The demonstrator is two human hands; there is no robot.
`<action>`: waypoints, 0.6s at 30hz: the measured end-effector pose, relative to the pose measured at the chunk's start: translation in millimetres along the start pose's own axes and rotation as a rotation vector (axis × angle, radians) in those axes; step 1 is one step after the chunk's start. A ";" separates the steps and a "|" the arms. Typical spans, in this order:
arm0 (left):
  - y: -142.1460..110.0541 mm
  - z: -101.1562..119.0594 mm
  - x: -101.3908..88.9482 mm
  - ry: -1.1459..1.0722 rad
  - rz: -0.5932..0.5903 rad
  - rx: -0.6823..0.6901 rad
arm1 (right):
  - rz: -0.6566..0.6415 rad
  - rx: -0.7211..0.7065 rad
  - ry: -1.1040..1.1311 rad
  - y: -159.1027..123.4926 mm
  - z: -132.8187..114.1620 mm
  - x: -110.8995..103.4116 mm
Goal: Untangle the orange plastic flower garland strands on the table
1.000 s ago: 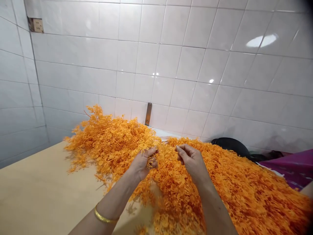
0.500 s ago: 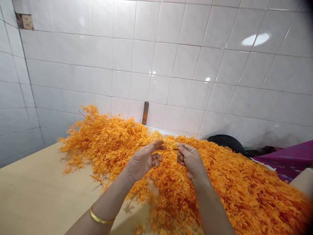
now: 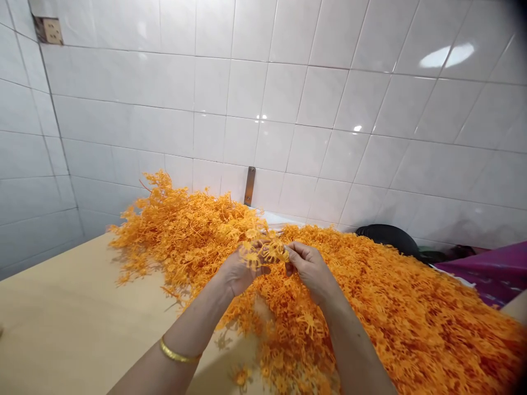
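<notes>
A big heap of orange plastic sprigs (image 3: 370,307) covers the right and far side of a beige table (image 3: 74,318). Just above the heap, my left hand (image 3: 236,271) and my right hand (image 3: 308,269) meet on one small orange sprig (image 3: 265,252). Both hands have their fingers closed on it, the left from the left end, the right pinching the right end. A gold bangle (image 3: 177,354) sits on my left wrist.
White tiled walls (image 3: 288,99) close in the table at the back and left. A metal bracket (image 3: 249,185) is fixed low on the wall. A black round object (image 3: 387,237) and purple cloth (image 3: 489,271) lie at the far right.
My left hand, open with fingers stretched half a second ago, has closed on the sprig that my right hand pinches. Both hands have drawn closer together.
</notes>
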State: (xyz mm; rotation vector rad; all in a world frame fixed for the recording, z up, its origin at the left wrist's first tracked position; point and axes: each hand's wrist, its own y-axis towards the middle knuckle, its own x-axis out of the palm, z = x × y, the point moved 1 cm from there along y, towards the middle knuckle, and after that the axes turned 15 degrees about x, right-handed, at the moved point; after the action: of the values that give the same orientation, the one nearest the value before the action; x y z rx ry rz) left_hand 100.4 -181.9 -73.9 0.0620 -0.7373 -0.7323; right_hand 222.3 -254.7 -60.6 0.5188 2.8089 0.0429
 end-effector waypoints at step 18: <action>-3.0 -15.2 3.7 0.172 -0.118 -0.070 | 0.275 -0.021 0.493 3.7 1.8 -32.3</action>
State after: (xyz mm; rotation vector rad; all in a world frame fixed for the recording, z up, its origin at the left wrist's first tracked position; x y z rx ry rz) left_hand 110.1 -189.5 -84.0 0.1044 -0.5472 -0.8539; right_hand 253.0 -262.7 -53.3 1.0068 3.1747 0.2930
